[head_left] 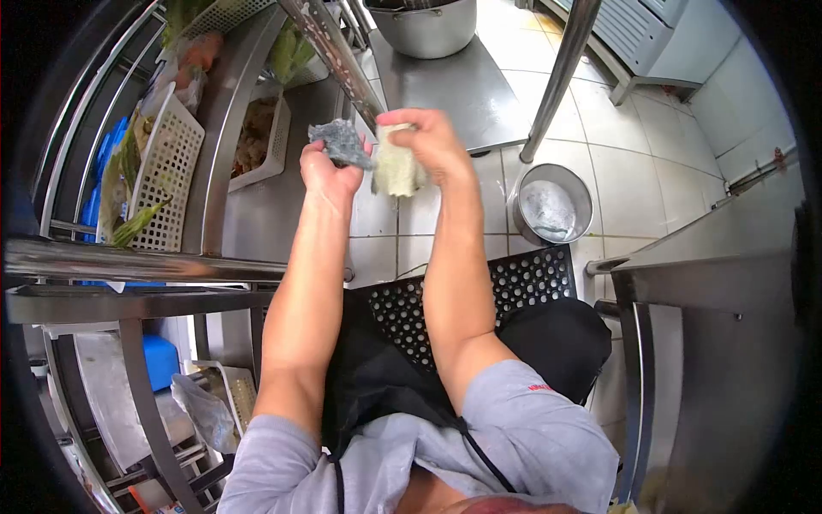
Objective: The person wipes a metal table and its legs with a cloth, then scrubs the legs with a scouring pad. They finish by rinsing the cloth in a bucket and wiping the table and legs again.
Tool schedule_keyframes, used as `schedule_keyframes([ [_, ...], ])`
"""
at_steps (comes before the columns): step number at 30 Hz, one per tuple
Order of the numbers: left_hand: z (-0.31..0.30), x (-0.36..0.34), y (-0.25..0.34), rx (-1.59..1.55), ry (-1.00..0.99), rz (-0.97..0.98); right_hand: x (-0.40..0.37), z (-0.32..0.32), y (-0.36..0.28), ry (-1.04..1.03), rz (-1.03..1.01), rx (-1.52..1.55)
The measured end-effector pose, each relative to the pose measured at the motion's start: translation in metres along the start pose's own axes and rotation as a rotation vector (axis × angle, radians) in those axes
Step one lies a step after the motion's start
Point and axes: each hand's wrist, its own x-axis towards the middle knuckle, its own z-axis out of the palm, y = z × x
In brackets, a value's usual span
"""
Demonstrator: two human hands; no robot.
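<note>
My left hand (330, 174) is closed around a crumpled grey cloth (342, 142), which looks damp and bunched above the fingers. Beside it, my right hand (435, 147) grips a pale yellowish cloth (397, 171) that hangs down from the fingers, its lower edge ragged. Both hands are out in front of me at nearly the same height, close together. Just behind them a worn metal table leg (336, 56) slants down. On the floor to the right stands a round metal pot (591, 210) with whitish, sudsy water inside.
Left of me a steel rack (231, 120) carries white perforated baskets (169, 163) of vegetables. Ahead, a large pot (428, 34) rests on a low steel shelf (467, 94). A black rubber mat (539, 274) lies under me on the tiles, and a steel cabinet (728, 334) stands at right.
</note>
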Motion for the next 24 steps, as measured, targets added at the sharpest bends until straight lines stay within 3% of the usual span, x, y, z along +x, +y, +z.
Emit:
schedule_keyframes([
  [1,0.007,0.003,0.004,-0.029,-0.033,0.015,0.005,-0.009,0.004,0.081,-0.08,-0.113],
  [4,0.037,0.009,0.009,0.098,-0.202,0.417,0.017,-0.023,-0.009,0.284,-0.054,-0.211],
  [5,0.045,0.017,0.009,0.131,-0.347,0.575,0.028,-0.023,-0.015,0.362,-0.123,-0.265],
  [6,0.057,0.011,0.005,0.26,-0.408,0.785,0.052,-0.026,-0.02,0.387,-0.147,-0.333],
  [8,0.074,0.005,-0.013,0.583,-0.349,1.075,0.095,-0.031,-0.036,0.377,-0.156,-0.56],
  [10,0.07,0.002,-0.042,0.535,-0.208,1.089,0.126,-0.032,-0.066,0.304,-0.161,-0.834],
  [12,0.037,0.029,-0.077,0.437,-0.131,0.922,0.142,-0.045,-0.081,0.282,-0.154,-0.997],
  [14,-0.02,0.07,-0.099,0.486,-0.072,0.534,0.142,-0.057,-0.081,0.29,-0.105,-1.09],
  [15,-0.033,0.073,-0.104,0.522,-0.051,0.454,0.134,-0.048,-0.086,0.267,-0.002,-1.09],
  [17,-0.046,0.081,-0.11,0.582,-0.015,0.307,0.115,-0.052,-0.063,0.357,-0.157,-1.048],
  [18,-0.043,0.082,-0.108,0.49,-0.023,0.289,0.109,-0.057,-0.052,0.411,-0.224,-1.014],
  [19,-0.03,0.08,-0.102,0.408,-0.033,0.263,0.111,-0.064,-0.046,0.335,-0.092,-1.129],
  [22,0.015,0.046,-0.08,0.238,-0.03,0.282,0.121,-0.088,-0.036,0.454,-0.14,-1.163],
  [24,0.036,0.024,-0.069,0.316,-0.01,0.34,0.131,-0.105,-0.035,0.477,-0.183,-1.187],
])
